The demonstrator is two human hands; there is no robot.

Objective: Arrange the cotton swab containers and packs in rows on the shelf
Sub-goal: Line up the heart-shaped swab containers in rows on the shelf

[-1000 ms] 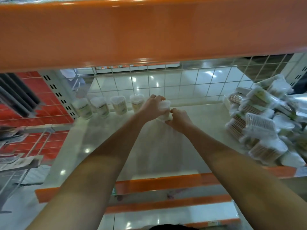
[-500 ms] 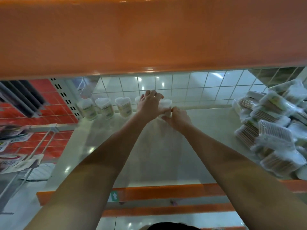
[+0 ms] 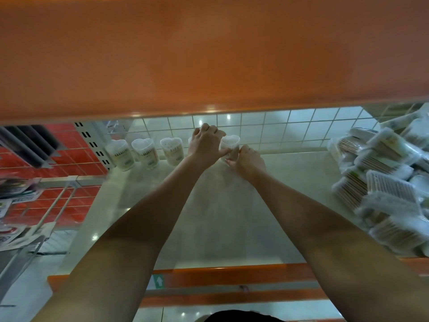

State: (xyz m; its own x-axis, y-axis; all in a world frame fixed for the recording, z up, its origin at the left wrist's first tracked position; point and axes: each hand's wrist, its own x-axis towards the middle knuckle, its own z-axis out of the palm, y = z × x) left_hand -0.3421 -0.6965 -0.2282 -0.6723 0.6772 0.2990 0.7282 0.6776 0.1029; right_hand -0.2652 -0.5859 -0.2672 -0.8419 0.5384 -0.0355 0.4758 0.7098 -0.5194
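A clear heart-shaped cotton swab container [image 3: 230,143] stands at the back of the pale shelf [image 3: 222,212], by the wire grid. My left hand [image 3: 205,145] grips its left side with thumb against it, and my right hand [image 3: 248,160] pinches its lower right side. Three similar containers [image 3: 145,153] stand in a row to the left along the back. Another one behind my left hand is mostly hidden. A heap of flat cotton swab packs [image 3: 385,180] lies on the shelf's right side.
An orange upper shelf [image 3: 209,54] hangs low overhead and hides the top of the view. The white wire grid [image 3: 278,129] closes the shelf's back. An orange front rail [image 3: 232,276] edges the shelf. Red tiled floor and a rack with leaflets [image 3: 21,205] lie left.
Both hands moved the held container farther back toward the wire grid, in line with the row of containers. The view tilted, so the orange shelf covers more.
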